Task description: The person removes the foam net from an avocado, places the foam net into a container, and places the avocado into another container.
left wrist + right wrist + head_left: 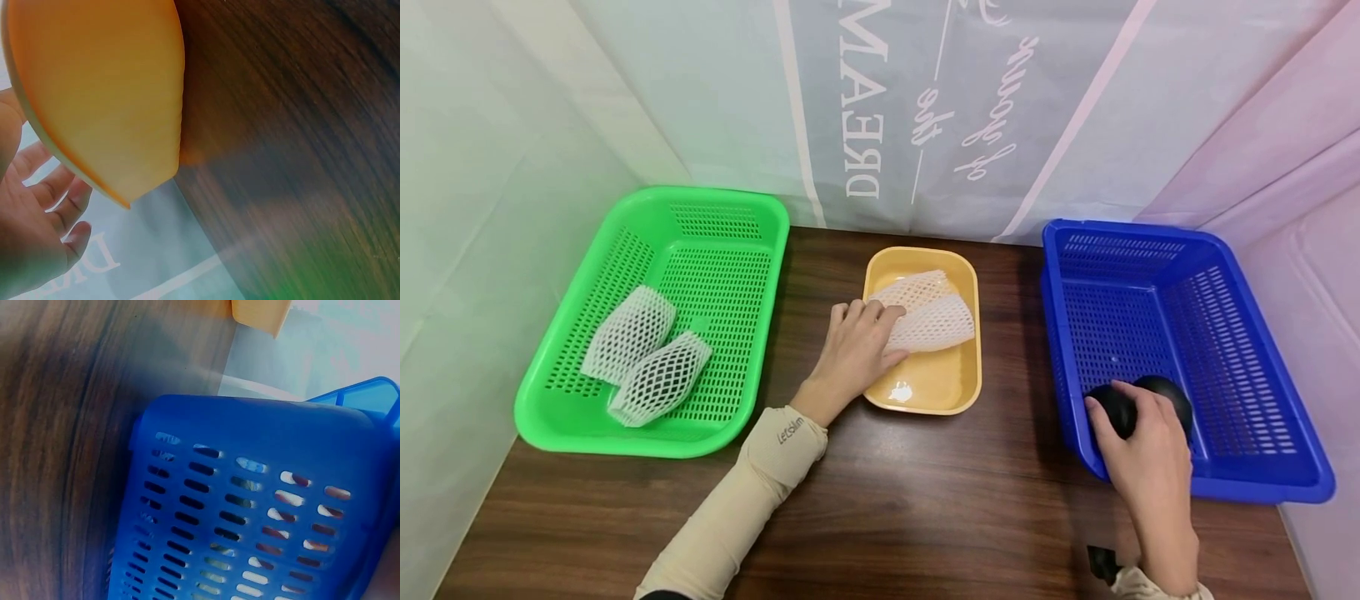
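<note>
A green basket (722, 283) stands at far left on a dark wooden table (910, 508), its raised, perforated walls apparently serving to keep loose goods together. Toward its near end lie a first netted piece (631, 333) and a second netted piece (660, 379), side by side and aslant. The second clearly has something dark inside; the white mesh presumably cushions it, while the first one's contents are harder to make out.

To the right, a person's left hand (859, 346) extends over the left edge of a yellow tray (936, 392), thumb and forefinger at the ends of the netting there. Seen from the left wrist, the fingers are spread and loosely bent beside the tray wall; whether thumb and forefinger pinch the mesh cannot be told. Inside, a front foam net (936, 323) overlaps a rear foam net (913, 287), both looking flat and unfilled, set midway between the baskets, likely so that either hand can get at them.

At far right, the right hand (1153, 454) dips over the near wall of a blue basket (1112, 325), thumb and fingers curled around a black ball (1117, 412) in the near left corner. A grip from above suits such a round thing, which might otherwise roll. A second black ball (1174, 402) sits just beside it, partly behind the fingers.
</note>
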`<state>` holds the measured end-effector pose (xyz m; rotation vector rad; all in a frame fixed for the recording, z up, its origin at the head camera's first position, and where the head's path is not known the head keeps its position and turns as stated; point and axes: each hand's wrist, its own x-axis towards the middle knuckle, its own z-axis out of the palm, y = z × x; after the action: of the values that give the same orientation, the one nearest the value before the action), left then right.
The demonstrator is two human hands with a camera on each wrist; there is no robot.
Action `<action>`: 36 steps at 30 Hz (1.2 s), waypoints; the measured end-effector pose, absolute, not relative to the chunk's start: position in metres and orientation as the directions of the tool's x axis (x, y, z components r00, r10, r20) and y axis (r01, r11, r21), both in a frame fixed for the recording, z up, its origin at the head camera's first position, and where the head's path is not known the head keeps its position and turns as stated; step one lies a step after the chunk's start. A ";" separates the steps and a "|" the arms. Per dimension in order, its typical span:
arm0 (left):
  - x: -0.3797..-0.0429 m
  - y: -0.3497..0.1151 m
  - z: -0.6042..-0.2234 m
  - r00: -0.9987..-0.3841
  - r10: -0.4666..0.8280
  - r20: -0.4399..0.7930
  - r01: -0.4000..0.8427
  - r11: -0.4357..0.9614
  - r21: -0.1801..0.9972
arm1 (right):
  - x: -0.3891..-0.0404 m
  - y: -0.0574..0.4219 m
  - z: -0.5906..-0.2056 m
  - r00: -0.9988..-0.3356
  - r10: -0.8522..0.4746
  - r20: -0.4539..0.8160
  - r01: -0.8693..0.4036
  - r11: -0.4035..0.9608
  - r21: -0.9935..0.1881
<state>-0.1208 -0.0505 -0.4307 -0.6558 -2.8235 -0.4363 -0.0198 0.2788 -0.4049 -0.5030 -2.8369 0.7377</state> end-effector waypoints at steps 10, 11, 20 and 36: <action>-0.118 -0.053 -0.429 -0.881 0.395 0.260 0.453 0.862 0.226 | -0.012 0.283 -0.410 -0.953 0.162 0.257 -0.001 0.845 -0.534; -0.118 -0.053 -0.429 -0.882 0.394 0.260 0.452 0.864 0.224 | -0.011 0.283 -0.410 -0.956 0.140 0.256 -0.018 0.848 -0.529; -0.117 -0.057 -0.424 -0.899 0.381 0.215 0.426 0.875 0.229 | -0.010 0.287 -0.413 -0.950 -0.035 0.311 -0.188 0.858 -0.478; -0.104 -0.074 -0.401 -0.929 0.328 0.171 0.365 0.889 0.276 | -0.006 0.288 -0.410 -0.980 -0.071 0.185 -0.144 0.896 -0.421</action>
<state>-0.1045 -0.0742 -0.4012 -0.5404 -2.9362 -0.4633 -0.0064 0.2880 -0.4100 0.1654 -2.8967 0.6622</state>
